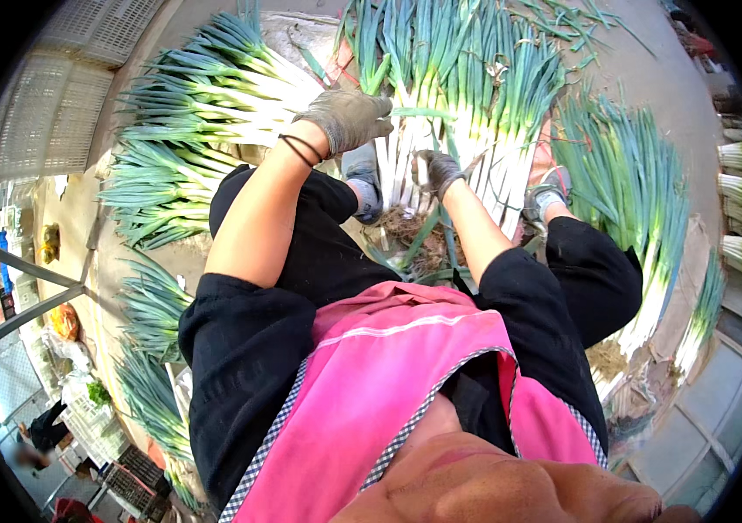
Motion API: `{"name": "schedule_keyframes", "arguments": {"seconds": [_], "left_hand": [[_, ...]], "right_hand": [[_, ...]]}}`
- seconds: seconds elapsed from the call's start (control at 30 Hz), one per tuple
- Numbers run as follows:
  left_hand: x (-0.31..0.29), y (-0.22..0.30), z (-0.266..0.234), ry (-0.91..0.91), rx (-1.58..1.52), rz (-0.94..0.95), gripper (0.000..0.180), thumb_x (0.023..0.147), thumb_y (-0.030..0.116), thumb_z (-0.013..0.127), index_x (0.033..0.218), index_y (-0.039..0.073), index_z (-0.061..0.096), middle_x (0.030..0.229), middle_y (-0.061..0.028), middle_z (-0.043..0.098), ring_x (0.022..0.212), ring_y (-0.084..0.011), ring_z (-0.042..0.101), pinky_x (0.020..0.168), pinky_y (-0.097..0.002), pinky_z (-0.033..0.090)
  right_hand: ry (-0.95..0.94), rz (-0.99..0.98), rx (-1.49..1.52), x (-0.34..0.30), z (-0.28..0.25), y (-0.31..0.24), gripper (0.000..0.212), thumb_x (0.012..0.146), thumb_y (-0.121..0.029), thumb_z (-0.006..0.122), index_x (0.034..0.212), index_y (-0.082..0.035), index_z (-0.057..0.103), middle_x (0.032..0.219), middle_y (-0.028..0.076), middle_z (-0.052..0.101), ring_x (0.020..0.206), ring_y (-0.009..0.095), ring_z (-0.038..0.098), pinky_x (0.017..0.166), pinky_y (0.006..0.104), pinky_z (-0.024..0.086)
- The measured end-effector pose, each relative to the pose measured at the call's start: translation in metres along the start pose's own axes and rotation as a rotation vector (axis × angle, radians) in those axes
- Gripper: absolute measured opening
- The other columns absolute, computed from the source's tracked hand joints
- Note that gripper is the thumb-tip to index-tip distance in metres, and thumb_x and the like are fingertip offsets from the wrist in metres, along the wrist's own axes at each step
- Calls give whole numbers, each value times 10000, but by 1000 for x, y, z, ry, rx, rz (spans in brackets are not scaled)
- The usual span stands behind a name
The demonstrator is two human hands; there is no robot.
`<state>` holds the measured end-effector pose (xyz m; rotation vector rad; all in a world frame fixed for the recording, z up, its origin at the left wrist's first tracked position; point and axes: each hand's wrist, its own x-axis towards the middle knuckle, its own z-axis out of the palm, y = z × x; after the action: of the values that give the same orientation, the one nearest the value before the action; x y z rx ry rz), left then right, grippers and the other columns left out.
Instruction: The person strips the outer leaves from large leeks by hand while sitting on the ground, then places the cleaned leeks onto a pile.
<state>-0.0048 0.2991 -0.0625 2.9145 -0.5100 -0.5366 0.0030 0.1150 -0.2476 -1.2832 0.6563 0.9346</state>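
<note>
Long green onions [467, 78] with white stalks lie in a thick row in front of me, roots toward me. My left hand [349, 120], in a dirty grey glove, is over the left side of this row. Its fingers are closed on a green onion leaf [427, 112] that sticks out sideways across the stalks. Lower and to the right, my right hand [438, 172], also gloved, is curled into a fist around a white green onion stalk. The rest of that stalk is lost among the others. Tangled roots and loose leaves [419, 240] lie just below, between my feet.
More green onions are piled at the left [205, 96] and in a bundle at the right [628, 174]. My shoes [548, 193] flank the middle row. White plastic crates [53, 113] stand at the far left. Loose leaves [584, 22] lie on the floor at the top right.
</note>
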Motion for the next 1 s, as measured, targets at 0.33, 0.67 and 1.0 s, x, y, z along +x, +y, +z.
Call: {"name": "schedule_keyframes", "arguments": {"seconds": [0.33, 0.67, 1.0], "left_hand": [[84, 35, 36, 51, -1138, 27, 463, 825, 415, 455, 968, -24, 475, 874, -205, 578, 790, -302, 572, 739, -415, 453], [98, 107, 16, 93, -2366, 40, 162, 818, 155, 514, 753, 15, 466, 585, -87, 502, 439, -176, 468, 408, -292, 424], [121, 68, -28, 590, -2025, -108, 161, 839, 199, 455, 696, 129, 434, 508, 26, 405, 359, -86, 334, 316, -228, 268]], "right_hand": [[-606, -417, 428, -211, -50, 7, 397, 817, -371, 528, 1030, -42, 463, 571, -50, 417, 366, 34, 313, 332, 186, 224], [-175, -718, -125, -189, -37, -43, 316, 833, -339, 494, 796, -27, 520, 517, 9, 449, 400, 101, 384, 408, 237, 335], [-22, -1059, -698, -198, -54, 32, 302, 779, -268, 560, 960, -28, 525, 664, 46, 515, 565, 127, 485, 504, 273, 405]]}}
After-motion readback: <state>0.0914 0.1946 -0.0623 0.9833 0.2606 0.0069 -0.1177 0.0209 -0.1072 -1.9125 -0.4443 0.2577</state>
